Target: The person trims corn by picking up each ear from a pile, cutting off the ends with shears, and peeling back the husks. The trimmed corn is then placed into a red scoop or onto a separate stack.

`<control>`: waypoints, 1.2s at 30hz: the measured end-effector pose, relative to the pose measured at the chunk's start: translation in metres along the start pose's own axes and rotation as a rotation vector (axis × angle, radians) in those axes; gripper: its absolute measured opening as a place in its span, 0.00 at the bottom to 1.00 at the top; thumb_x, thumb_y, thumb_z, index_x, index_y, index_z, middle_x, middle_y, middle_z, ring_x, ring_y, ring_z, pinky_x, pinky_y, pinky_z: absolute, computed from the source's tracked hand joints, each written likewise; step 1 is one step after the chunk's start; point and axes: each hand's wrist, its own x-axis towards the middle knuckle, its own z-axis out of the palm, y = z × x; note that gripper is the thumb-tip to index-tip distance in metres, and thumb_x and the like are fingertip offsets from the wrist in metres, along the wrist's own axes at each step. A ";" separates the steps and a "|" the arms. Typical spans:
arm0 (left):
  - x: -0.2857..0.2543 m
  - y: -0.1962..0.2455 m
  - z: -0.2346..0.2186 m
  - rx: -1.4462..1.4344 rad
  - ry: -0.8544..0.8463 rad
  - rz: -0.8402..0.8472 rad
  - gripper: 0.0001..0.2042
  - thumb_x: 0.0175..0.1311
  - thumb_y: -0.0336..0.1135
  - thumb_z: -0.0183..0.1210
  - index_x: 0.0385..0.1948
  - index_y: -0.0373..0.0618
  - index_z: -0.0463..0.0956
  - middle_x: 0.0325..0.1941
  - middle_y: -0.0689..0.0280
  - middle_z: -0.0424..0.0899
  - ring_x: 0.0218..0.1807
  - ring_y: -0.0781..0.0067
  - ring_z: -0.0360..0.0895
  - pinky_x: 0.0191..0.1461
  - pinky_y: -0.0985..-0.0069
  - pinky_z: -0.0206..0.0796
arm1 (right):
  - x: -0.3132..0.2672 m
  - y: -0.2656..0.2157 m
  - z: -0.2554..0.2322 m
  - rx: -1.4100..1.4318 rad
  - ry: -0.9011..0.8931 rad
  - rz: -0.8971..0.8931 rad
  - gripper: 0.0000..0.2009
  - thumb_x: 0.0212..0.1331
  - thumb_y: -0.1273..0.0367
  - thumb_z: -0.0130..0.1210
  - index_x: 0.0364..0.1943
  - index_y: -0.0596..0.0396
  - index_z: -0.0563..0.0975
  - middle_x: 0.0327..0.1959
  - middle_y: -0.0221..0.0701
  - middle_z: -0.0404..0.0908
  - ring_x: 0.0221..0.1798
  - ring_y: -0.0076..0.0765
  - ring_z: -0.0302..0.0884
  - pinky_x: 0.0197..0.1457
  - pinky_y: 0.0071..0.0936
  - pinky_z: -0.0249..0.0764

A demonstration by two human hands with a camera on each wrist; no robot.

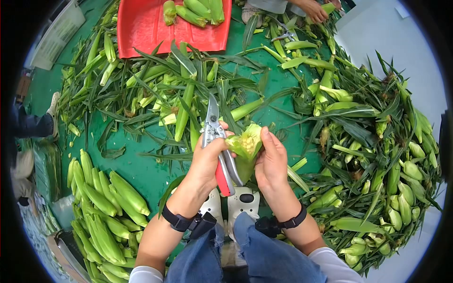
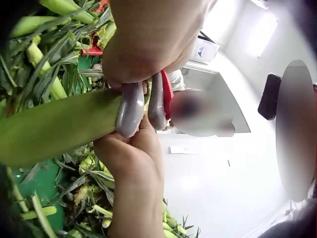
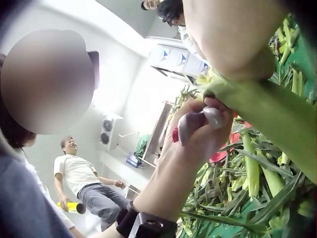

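- A green ear of corn in its husk (image 1: pixel 245 148) sits between your two hands, above your knees and over the green floor (image 1: pixel 141 170). Its cut top, showing pale yellow kernels, faces up and away from you.
- The ear's long axis runs nearly upright in the head view, tilted a little, with its lower end pointing down toward your lap.
- Your right hand (image 1: pixel 271 162) has its fingers curled round the right side of the ear, grasping it.
- Your left hand (image 1: pixel 207 162) is clenched round the red-and-grey handles of metal pruning shears (image 1: pixel 218 151); the blades point up and away from you, just left of the ear's top, and look closed.
- The step in hand looks like trimming or husking this ear. The next move likely calls for a steady hold on the ear and the blades kept off your fingers.
- Trimmed green ears (image 1: pixel 106 207) lie heaped at your left, untrimmed ears with leaves (image 1: pixel 377 155) at your right, and a red plastic tray (image 1: pixel 146 26) lies ahead.
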 end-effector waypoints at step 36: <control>-0.305 0.107 -0.248 1.239 1.158 0.054 0.38 0.47 0.45 0.69 0.59 0.38 0.61 0.47 0.53 0.77 0.47 0.62 0.77 0.50 0.67 0.70 | 0.024 -0.051 -0.138 -0.696 0.140 -0.224 0.32 0.68 0.44 0.32 0.67 0.49 0.59 0.69 0.37 0.61 0.74 0.40 0.48 0.74 0.46 0.38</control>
